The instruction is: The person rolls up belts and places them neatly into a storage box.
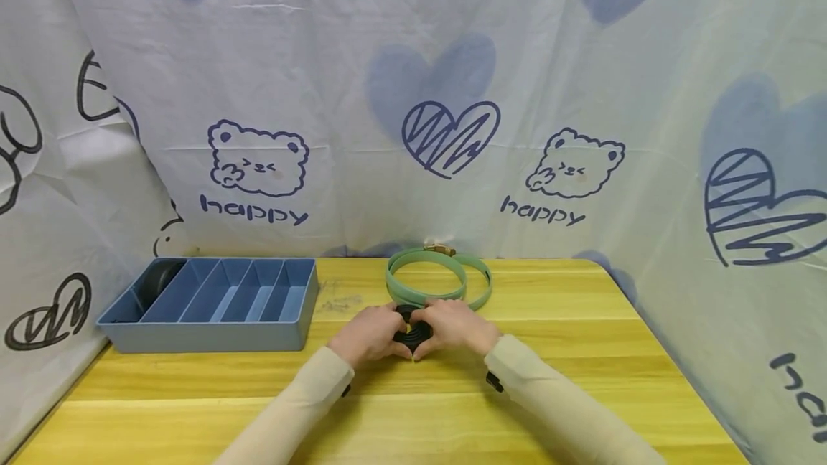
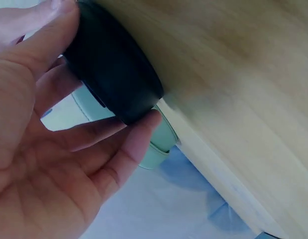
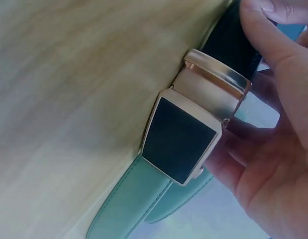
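A tightly rolled black belt (image 1: 416,339) stands on its edge on the wooden table, between both hands. My left hand (image 1: 368,336) grips its left side, thumb at the near side and fingers curled round the far side; the left wrist view shows the smooth black outer strap (image 2: 114,59). On the opposite side my right hand (image 1: 455,325) holds the roll the same way. In the right wrist view, the black belt's gold-framed buckle (image 3: 181,139) lies by the right fingers. Just behind the roll is a loosely coiled green belt (image 1: 391,282) with a gold buckle (image 1: 439,249).
A blue-grey divided box (image 1: 207,339) stands at the back left. Its leftmost section contains a dark curved thing (image 1: 158,282). Cloth with printed bears and hearts (image 1: 349,185) hangs behind the table and along its sides.
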Available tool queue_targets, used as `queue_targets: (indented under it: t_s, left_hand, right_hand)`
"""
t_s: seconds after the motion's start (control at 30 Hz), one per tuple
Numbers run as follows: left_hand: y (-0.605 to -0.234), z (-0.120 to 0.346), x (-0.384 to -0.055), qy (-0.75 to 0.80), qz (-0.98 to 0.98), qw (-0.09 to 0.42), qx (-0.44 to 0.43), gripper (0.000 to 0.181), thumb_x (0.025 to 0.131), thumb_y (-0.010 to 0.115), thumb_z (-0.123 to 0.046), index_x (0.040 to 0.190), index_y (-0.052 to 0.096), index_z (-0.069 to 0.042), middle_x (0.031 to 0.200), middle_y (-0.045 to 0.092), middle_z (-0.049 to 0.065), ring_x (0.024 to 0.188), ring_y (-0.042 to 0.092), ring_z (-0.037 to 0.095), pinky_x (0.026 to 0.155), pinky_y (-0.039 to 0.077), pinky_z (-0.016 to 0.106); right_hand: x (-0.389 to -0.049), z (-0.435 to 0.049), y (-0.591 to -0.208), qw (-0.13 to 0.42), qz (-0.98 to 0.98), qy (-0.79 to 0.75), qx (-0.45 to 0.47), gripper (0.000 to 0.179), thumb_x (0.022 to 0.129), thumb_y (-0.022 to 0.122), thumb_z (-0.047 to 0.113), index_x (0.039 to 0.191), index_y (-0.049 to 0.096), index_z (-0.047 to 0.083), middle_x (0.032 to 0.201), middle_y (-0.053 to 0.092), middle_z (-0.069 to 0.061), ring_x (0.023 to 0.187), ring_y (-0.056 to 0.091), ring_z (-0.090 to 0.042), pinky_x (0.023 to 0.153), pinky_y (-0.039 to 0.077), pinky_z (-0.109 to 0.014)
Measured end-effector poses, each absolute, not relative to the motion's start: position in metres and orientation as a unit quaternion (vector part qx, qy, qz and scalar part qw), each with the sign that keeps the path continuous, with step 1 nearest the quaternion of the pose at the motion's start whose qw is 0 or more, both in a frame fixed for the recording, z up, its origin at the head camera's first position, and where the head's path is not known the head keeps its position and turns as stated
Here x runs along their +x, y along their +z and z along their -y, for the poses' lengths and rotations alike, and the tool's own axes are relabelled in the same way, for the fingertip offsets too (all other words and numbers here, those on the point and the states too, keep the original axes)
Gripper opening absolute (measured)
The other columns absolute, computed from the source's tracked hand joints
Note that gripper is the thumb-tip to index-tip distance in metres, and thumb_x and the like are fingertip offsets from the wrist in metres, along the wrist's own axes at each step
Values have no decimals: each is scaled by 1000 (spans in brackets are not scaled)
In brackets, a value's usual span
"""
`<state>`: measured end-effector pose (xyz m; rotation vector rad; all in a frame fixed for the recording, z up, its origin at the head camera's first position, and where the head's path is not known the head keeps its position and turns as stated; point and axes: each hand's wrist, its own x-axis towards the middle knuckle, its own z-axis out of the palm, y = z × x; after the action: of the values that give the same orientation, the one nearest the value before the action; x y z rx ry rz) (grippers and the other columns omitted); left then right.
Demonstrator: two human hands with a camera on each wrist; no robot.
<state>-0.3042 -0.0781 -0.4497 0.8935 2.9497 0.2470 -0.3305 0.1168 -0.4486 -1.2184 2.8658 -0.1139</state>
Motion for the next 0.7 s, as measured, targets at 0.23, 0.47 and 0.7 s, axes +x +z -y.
queue_targets:
  t_s: [0.23, 0.47, 0.7]
  left_hand:
    - [-450, 84, -305, 108, -947, 38, 300, 32, 80, 79, -43, 98, 77, -17, 109, 65, 1, 91, 63, 16, 82, 53, 33]
    - [-449, 84, -303, 102, -948, 34, 300, 37, 82, 76, -46, 103, 77, -15, 114, 65, 3, 95, 64, 16, 83, 53, 32]
    - [-453, 83, -305, 98, -945, 32, 310, 34, 81, 76, -45, 101, 78, -17, 112, 66, 4, 96, 64, 17, 85, 53, 33]
  right_hand:
    - [-330, -119, -448, 51, -914, -71, -396, 70, 78, 78, 52, 138, 55, 23, 117, 60, -5, 96, 60, -16, 84, 52, -35]
    - [-328, -120, -450, 71, -914, -87, -391, 69, 82, 76, 48, 142, 50, 26, 123, 56, -5, 100, 60, -17, 87, 52, -36]
    - [-332, -128, -447, 89, -908, -110, -395, 72, 85, 75, 43, 148, 44, 24, 137, 54, -8, 117, 58, -23, 96, 50, -40]
